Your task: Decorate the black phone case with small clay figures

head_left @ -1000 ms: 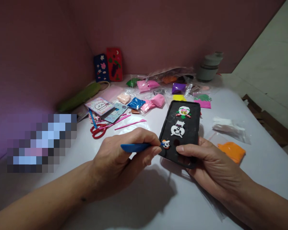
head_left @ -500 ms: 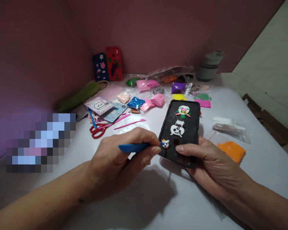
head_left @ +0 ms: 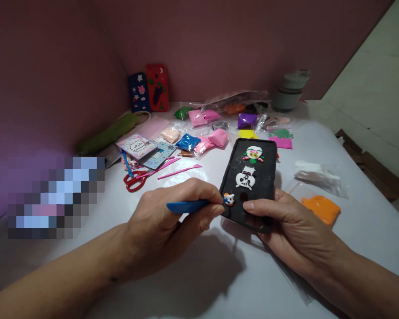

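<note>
Between thumb and fingers, my left hand [head_left: 182, 210] pinches a blue clay modelling tool [head_left: 188, 206]. Its tip meets a small white and orange clay figure [head_left: 229, 199] at the lower left of a black phone case [head_left: 232, 177]. My right hand [head_left: 286, 212] grips that case at its lower right, thumb on the face and fingers behind it. A white clay figure with black marks [head_left: 245, 180] sits at mid-case. Above it is a white, green and pink clay figure [head_left: 254, 153].
Red scissors [head_left: 135, 180], a pink modelling tool [head_left: 179, 172] and cards [head_left: 137, 148] lie to the left. Several coloured clay packs, one blue [head_left: 188, 142], spread behind. Orange clay [head_left: 322, 209] rests at right. Decorated cases [head_left: 158, 88] and a grey cup [head_left: 287, 91] stand at the back.
My left hand and the blue tool have shifted very slightly to the right, the tip staying at the small figure. The case and my right hand are nearly still.
</note>
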Available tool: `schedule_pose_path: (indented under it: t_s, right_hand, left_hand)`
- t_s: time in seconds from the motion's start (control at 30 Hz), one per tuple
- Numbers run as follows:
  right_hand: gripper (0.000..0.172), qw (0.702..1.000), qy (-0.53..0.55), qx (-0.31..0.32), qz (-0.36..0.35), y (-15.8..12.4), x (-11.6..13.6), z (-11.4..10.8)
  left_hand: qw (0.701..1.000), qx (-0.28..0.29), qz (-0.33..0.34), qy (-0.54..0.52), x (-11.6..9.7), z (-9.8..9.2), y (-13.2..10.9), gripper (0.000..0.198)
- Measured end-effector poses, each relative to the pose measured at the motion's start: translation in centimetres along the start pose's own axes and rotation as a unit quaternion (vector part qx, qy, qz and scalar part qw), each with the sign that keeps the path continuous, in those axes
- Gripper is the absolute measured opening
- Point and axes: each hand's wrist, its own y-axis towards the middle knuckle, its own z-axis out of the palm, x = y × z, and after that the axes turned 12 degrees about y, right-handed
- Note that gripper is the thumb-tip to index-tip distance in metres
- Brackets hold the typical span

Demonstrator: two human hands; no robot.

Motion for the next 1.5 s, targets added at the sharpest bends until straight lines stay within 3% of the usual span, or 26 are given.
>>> schedule_pose_path:
  t_s: [0.97,1.23,1.5]
  right_hand:
    - [0.025,1.0,0.008,0.003,0.0,0.16,0.0,-0.23]
    - [0.025,1.0,0.002,-0.008,0.003,0.0,-0.06,0.0]
    - [0.022,1.0,0.017,0.007,0.005,0.11,-0.04,0.0]
  left_hand:
    - [0.999,0.026,-0.024,0.009,-0.26,-0.47,-0.19,0.007]
    - [1.0,-0.003,-0.001,-0.005,0.01,-0.32,-0.1,0.006]
    - [1.0,0.006,-0.013,-0.001,-0.08,-0.24,-0.21,0.007]
